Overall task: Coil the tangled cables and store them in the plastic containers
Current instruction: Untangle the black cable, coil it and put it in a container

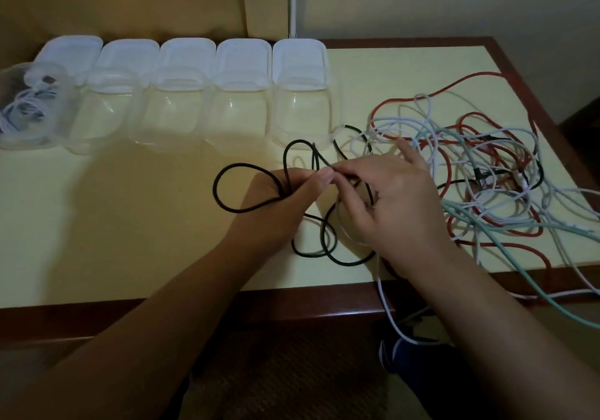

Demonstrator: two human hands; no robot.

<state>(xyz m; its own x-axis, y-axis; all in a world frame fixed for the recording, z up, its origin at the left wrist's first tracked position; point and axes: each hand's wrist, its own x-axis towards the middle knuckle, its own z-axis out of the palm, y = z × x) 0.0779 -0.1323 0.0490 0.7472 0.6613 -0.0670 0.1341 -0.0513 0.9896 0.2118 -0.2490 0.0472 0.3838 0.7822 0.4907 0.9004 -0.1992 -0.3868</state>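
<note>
Nearest, at the desk's (130, 224) front edge: white and pale green cable ends hanging over the wood-trimmed lip near the front right corner, trailing out of the heap above.

Just inside the front edge, centre: thin black round cable (227, 189), partly looped. Left hand (279, 205) closed around a gathered bunch of loops, thumb pressed over the crossing point, presumably to keep finished turns from springing open. One large loop standing out to the left of that grip, two narrower ones rising toward the containers. Slack turns lying loose on the desk beneath both wrists, not yet gathered.

Right hand (389, 198) alongside, fingertips pinching the same black cable just beside the left thumb, other fingers spread over the edge of the heap; judged to be feeding the next length into the coil while holding the tangle back.

Right half of desk, reaching the right edge: tangled heap of red, white and pale green cables (487, 166), strands crossing repeatedly. Black cable's far run disappears into it; whether free or knotted, not discernible.

Along the back edge, left to centre: row of clear plastic containers (240, 117) with white lids propped behind, open and apparently empty, positioned ready for coils. Leftmost clear container (29, 111), at the back left corner, already holding a coiled white cable.
</note>
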